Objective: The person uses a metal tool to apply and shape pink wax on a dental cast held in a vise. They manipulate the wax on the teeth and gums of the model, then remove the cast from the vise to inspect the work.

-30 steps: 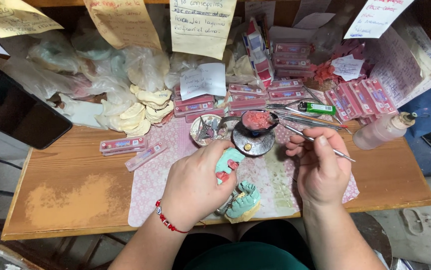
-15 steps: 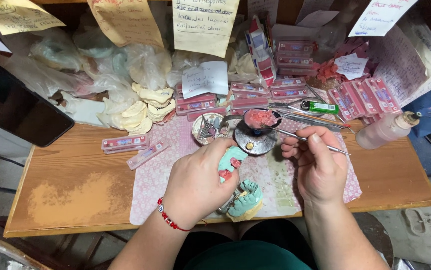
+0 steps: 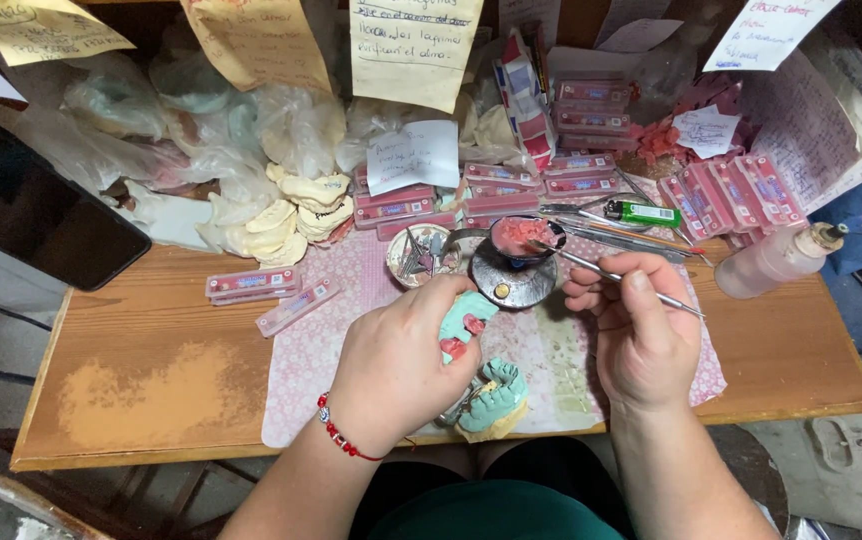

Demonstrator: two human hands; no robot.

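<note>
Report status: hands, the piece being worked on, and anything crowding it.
Left hand grips green dental cast. Right hand holds thin metal tool, tip at dish of pink wax. Second green cast close below.

Teal dental cast [image 3: 491, 395]; pink patterned mat [image 3: 316, 360].

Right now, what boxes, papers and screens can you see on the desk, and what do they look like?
Handwritten paper notes: hanging along the back, yellowish and white sheets.
Small white note: propped mid-desk, folded.
Flat pink packs: left of the patterned mat, long and slim.
Pink pack stacks: back right, rows.
Dark screen: far left, black, off.
Green lighter: behind the metal tools, labelled.
</note>
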